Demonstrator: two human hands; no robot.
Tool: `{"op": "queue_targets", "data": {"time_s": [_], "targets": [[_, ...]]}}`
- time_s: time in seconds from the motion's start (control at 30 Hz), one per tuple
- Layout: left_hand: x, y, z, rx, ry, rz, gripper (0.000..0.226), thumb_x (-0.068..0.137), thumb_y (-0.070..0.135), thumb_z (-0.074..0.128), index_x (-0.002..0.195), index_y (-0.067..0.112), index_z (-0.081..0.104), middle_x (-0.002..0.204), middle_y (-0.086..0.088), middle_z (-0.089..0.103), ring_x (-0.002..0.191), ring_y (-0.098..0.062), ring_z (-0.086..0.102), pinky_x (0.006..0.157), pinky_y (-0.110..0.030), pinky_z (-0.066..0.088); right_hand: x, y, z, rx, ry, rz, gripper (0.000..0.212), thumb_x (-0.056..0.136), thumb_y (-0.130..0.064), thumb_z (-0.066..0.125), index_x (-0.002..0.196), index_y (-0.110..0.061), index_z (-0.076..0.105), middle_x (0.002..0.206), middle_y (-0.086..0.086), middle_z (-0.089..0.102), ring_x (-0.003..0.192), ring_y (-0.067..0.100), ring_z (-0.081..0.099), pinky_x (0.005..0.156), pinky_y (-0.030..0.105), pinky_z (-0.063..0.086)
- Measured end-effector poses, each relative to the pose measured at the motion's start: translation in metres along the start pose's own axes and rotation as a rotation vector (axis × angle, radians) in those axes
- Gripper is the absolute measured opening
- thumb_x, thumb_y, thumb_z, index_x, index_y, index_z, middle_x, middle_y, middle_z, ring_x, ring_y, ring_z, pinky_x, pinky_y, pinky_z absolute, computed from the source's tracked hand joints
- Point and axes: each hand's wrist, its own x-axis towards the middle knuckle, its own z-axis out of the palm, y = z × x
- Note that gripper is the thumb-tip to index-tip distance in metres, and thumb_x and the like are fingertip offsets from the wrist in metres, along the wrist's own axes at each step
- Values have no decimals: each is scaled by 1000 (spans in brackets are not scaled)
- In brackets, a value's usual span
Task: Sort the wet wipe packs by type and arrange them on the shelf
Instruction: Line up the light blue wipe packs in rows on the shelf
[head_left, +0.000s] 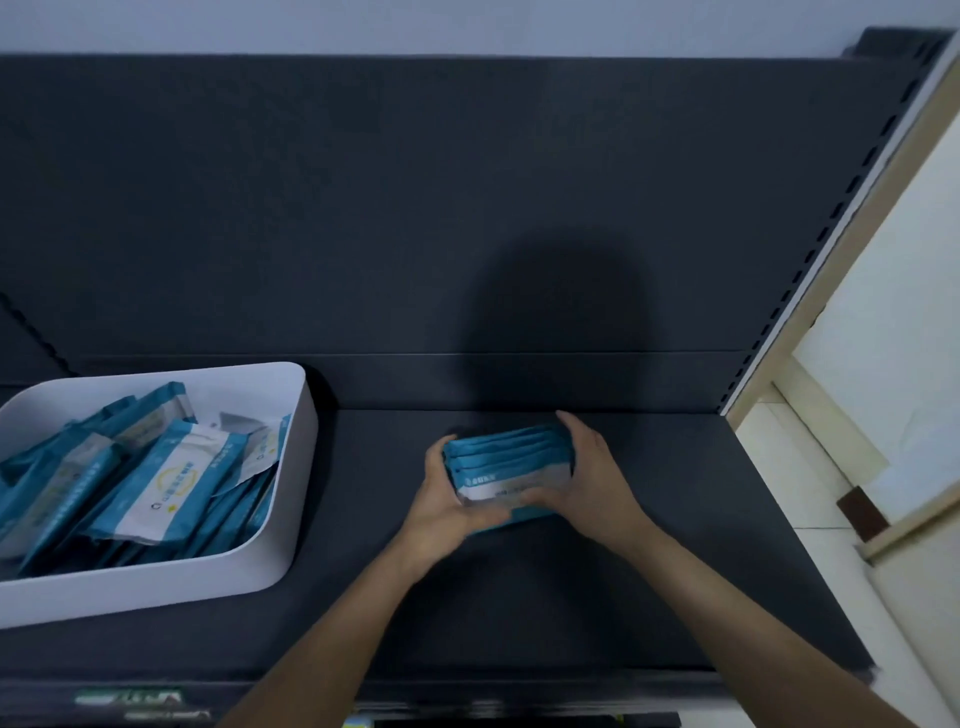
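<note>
Where matte shelf (623, 519) lies, hands press glossy, perhaps four-deep, stack (506, 467).

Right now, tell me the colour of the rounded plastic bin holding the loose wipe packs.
White, seen in the head view: the rounded plastic bin at the left.

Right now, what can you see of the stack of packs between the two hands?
The stack of packs is several flat teal wrappers with a white label panel on the nearest, looking like soft plastic film. They stand on edge, pressed together on the dark shelf, right of the white bin. The left hand and right hand squeeze its ends.
</note>
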Motion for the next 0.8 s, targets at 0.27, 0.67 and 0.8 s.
{"op": "queue_targets", "data": {"time_s": [0.27,0.67,0.8], "targets": [[12,-1,26,86,81,85,56,79,-10,67,112,25,39,108,-2,59,97,-9,61,82,-23,54,-17,7,-5,328,127,47,77,73,-2,78,121,-33,27,108,-28,43,93,-19,52,71,-2,41],[16,-8,48,70,47,1,68,75,-3,75,120,30,35,114,2,60,102,-8,63,88,-30,55,-17,35,-13,321,94,191,56,75,-8,79,115,-16,40,92,-16,55,77,-6,56,57,2,43],[25,-3,67,105,69,17,64,75,-4,76,112,33,39,113,3,61,102,-8,63,88,-31,55,-16,46,-29,338,157,191,49,78,-6,75,111,-19,41,92,-16,56,77,-6,57,57,4,45]]}}
